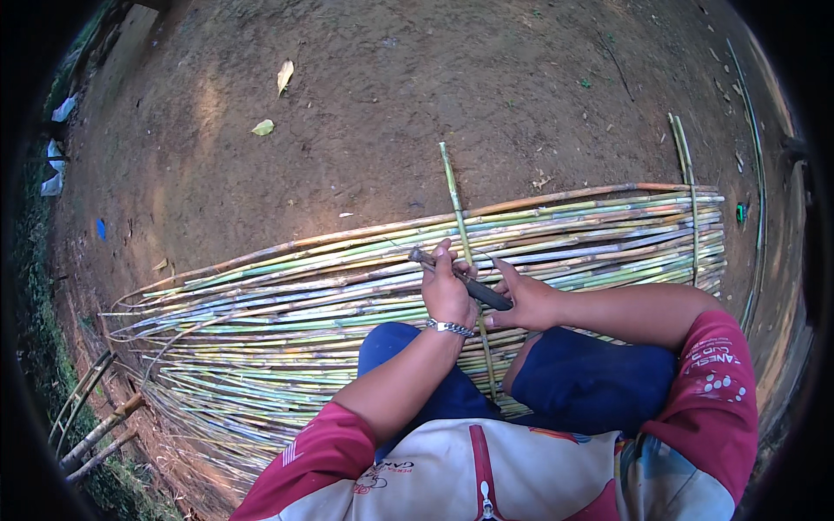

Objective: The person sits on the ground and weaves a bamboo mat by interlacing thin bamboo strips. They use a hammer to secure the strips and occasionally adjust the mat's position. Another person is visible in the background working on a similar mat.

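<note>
Over a wide mat of long green and tan canes [347, 304], my two hands work at a thin cross cane [454, 195] laid over them. My left hand [450, 295], with a chain bracelet at the wrist, is closed around a short tool with a brown knobbed end and a dark flat part [488, 294]; its exact kind is unclear. My right hand [532, 302] is beside the tool's dark end, its fingers curled close to the cross cane. What those fingers grip is hidden. A thin wire-like strand shows near the fingertips.
Another short cross piece [692, 208] lies over the canes' right ends. Thick poles [104, 430] stand at the lower left. Bare brown soil [373, 113] with fallen leaves [285, 76] stretches beyond the mat. My knees [591, 378] are over its near part.
</note>
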Motion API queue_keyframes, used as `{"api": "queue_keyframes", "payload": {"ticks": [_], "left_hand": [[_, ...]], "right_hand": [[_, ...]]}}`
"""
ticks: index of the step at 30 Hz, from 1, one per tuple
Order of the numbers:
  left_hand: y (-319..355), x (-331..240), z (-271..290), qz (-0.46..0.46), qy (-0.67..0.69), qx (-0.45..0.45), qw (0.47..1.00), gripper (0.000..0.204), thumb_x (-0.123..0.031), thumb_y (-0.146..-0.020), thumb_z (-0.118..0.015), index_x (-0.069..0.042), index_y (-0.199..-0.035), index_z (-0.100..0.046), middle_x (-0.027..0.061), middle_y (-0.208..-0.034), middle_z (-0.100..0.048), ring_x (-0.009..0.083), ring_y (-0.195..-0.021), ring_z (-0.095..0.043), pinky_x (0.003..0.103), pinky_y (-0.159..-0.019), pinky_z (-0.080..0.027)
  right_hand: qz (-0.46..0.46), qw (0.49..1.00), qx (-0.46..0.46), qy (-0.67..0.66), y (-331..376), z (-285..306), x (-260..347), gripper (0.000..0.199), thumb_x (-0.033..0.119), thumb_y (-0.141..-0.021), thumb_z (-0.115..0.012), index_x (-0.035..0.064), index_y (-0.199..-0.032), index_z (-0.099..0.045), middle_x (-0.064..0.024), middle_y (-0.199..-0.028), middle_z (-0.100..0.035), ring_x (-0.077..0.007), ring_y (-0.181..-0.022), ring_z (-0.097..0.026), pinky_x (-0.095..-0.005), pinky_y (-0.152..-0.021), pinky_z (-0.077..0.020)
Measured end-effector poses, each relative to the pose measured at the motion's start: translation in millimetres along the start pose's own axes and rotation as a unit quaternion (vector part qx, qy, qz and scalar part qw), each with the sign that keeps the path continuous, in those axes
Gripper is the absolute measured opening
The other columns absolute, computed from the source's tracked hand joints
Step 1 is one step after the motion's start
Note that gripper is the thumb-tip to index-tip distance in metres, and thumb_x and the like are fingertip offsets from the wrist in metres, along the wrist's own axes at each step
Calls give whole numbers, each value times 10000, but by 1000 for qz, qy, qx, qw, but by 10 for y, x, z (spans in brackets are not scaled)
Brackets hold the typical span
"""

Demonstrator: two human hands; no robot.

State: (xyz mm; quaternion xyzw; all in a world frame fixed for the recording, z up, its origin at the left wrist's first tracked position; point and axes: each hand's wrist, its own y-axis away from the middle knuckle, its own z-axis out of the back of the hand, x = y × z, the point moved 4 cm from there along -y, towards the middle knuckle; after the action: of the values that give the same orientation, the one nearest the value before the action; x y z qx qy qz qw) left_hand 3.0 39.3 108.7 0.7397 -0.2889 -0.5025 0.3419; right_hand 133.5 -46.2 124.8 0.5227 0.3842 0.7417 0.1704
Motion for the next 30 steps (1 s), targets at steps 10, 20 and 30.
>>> {"api": "queue_keyframes", "payload": {"ticks": [10, 20, 30], "left_hand": [[-417, -656, 165, -276, -273, -19, 922, 495, -382, -1053, -473, 40, -1266, -619, 71, -1026, -661, 129, -834, -576, 274, -725, -451], [-1752, -946, -883, -215, -781, 118, 575, 548, -541, -848, -692, -55, -1098, -741, 195, -1028, -726, 356, -1006, -683, 429, -900, -528], [-1953, -665, -988, -203, -751, 191, 599, 367, -355, -871, -705, -18, -1009, -747, 221, -892, -715, 374, -852, -693, 435, -783, -529]], "right_hand": [[105, 974, -198, 19, 71, 544, -471, 508, 152, -925, -561, 98, -1401, -393, -205, -929, -648, -400, -899, -649, -492, -794, -489], [79, 958, -94, 259, -371, 853, -402, 443, 134, -865, -621, 99, -1295, -521, -173, -1199, -635, -371, -1135, -604, -473, -976, -475], [49, 945, -112, 303, -548, 1089, -467, 464, 111, -827, -612, 118, -1287, -545, -150, -1147, -653, -367, -1089, -619, -473, -950, -488]]}}
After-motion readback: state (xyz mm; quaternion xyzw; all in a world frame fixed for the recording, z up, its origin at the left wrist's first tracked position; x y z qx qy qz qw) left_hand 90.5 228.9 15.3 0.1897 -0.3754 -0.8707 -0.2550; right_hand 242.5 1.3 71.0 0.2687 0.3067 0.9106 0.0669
